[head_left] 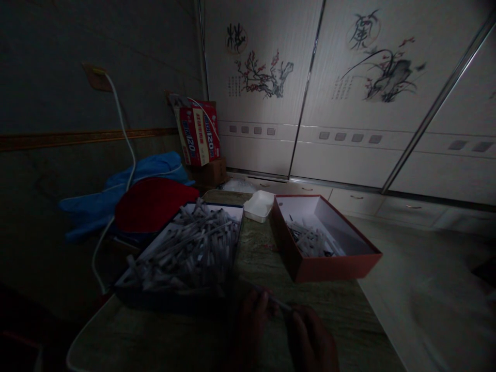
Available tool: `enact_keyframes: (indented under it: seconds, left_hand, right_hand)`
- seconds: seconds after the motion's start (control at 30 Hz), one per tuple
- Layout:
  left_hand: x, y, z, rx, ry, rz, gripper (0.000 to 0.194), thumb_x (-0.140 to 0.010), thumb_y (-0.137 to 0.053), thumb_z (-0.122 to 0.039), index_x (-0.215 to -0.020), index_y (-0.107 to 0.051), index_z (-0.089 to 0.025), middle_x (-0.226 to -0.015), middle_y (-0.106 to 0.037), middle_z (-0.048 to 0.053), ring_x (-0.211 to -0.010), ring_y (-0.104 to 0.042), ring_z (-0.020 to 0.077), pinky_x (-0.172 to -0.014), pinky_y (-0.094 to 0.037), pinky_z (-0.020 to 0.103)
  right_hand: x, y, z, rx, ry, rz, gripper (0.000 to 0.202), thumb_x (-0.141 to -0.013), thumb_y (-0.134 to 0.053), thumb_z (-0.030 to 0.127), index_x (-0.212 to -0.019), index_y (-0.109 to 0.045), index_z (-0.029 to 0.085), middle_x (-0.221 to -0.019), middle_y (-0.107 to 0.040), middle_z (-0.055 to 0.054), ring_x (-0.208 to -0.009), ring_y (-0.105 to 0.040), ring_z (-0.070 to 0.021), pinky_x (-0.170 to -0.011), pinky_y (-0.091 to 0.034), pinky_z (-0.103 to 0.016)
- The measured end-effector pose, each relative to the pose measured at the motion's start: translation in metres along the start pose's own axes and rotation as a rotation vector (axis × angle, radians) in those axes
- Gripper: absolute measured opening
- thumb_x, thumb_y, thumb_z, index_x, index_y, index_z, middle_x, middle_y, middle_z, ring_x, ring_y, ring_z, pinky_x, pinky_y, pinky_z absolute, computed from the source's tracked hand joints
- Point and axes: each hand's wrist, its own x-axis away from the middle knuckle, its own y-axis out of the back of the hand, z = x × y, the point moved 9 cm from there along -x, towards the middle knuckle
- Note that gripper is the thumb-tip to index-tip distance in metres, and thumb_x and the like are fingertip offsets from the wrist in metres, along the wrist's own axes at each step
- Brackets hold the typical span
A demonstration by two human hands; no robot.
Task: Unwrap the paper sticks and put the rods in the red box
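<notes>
Near the front of the table, in dim light, my left hand (252,315) pinches one end of a thin, pale, pen-like tube (279,304). My right hand (312,336) is closed on the other end, a little nearer to me. Just beyond my left hand stands a dark shallow box (170,302), heaped with many similar pale tubes (197,248). Farther to the right, a reddish-brown box (333,268) with a white inside holds a smaller pile of pale tubes (310,238). Fine detail on the held tube is too dark to make out.
A small white tray (259,205) sits between the boxes at the table's (256,258) far side. Red cloth (155,204) and a blue bag (147,168) lie at the left. A white cable (124,124) hangs from the wall socket. Red cartons (199,134) stand by the sliding doors.
</notes>
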Motion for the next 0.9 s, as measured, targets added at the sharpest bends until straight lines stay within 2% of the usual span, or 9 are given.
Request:
enact_keyframes:
  seconds: [0.07,0.27,0.43,0.53,0.6,0.73,0.8,0.9]
  left_hand:
    - [-0.002,0.0,-0.001,0.017,-0.031,0.012,0.032,-0.05,-0.08,-0.042,-0.067,-0.067,-0.018,-0.071,-0.068,0.002,-0.065,-0.063,0.0192,-0.064,-0.052,0.032]
    - [-0.001,-0.006,-0.01,-0.064,-0.078,0.064,0.023,-0.06,-0.075,-0.039,-0.058,-0.067,-0.018,-0.055,-0.063,0.001,-0.054,-0.058,0.0166,-0.059,-0.05,0.029]
    - [0.003,-0.007,-0.012,-0.011,-0.055,0.055,0.026,-0.055,-0.077,-0.04,-0.067,-0.068,-0.019,-0.068,-0.068,0.003,-0.064,-0.063,0.019,-0.062,-0.051,0.03]
    - [0.002,-0.008,-0.009,-0.004,-0.053,0.062,0.029,-0.056,-0.076,-0.044,-0.066,-0.067,-0.018,-0.06,-0.064,0.001,-0.058,-0.06,0.0165,-0.059,-0.05,0.029]
    - [0.002,-0.006,-0.009,-0.011,-0.064,0.036,0.03,-0.055,-0.077,-0.044,-0.065,-0.067,-0.017,-0.059,-0.063,0.0,-0.057,-0.059,0.0155,-0.059,-0.05,0.028]
    - [0.002,-0.007,-0.012,-0.003,-0.064,0.042,0.03,-0.053,-0.078,-0.043,-0.065,-0.068,-0.017,-0.061,-0.065,0.001,-0.058,-0.06,0.0164,-0.059,-0.05,0.029]
    - [0.002,-0.009,-0.012,-0.004,-0.055,0.057,0.028,-0.054,-0.078,-0.042,-0.062,-0.067,-0.017,-0.059,-0.064,0.001,-0.056,-0.06,0.0163,-0.057,-0.049,0.028]
    - [0.001,-0.007,-0.012,-0.017,-0.055,0.033,0.03,-0.052,-0.078,-0.043,-0.062,-0.067,-0.017,-0.06,-0.065,0.001,-0.055,-0.06,0.0158,-0.055,-0.048,0.027]
  right_hand:
    - [-0.002,-0.002,0.002,-0.006,-0.026,0.025,0.047,-0.074,-0.051,0.064,-0.086,-0.068,0.022,-0.074,-0.07,-0.006,-0.068,-0.064,-0.0211,-0.063,-0.05,-0.027]
    - [-0.002,0.002,0.006,0.029,0.045,0.002,0.049,-0.073,-0.048,0.068,-0.077,-0.07,0.024,-0.08,-0.071,-0.008,-0.075,-0.064,-0.024,-0.071,-0.05,-0.031]
    - [0.0,-0.004,-0.004,0.031,0.029,0.01,0.043,-0.078,-0.049,0.06,-0.088,-0.068,0.023,-0.074,-0.07,-0.005,-0.065,-0.063,-0.02,-0.06,-0.049,-0.027]
    - [0.002,0.0,-0.007,0.067,0.105,-0.033,0.046,-0.076,-0.05,0.063,-0.086,-0.07,0.023,-0.088,-0.072,-0.008,-0.08,-0.065,-0.0246,-0.073,-0.049,-0.032]
    - [0.002,-0.001,-0.006,0.074,0.15,0.002,0.046,-0.071,-0.055,0.065,-0.084,-0.071,0.023,-0.093,-0.071,-0.01,-0.085,-0.064,-0.0267,-0.079,-0.047,-0.035]
    - [0.0,-0.005,-0.008,0.011,0.051,0.058,0.04,-0.076,-0.054,0.059,-0.091,-0.069,0.024,-0.088,-0.072,-0.006,-0.079,-0.065,-0.0234,-0.071,-0.049,-0.031]
    - [0.0,-0.001,-0.006,-0.008,0.013,0.016,0.039,-0.079,-0.05,0.058,-0.091,-0.068,0.025,-0.087,-0.071,-0.006,-0.081,-0.064,-0.0231,-0.073,-0.049,-0.03]
    - [0.002,0.005,0.005,0.016,0.067,-0.056,0.04,-0.074,-0.053,0.063,-0.08,-0.07,0.027,-0.088,-0.071,-0.007,-0.087,-0.064,-0.0254,-0.078,-0.048,-0.032]
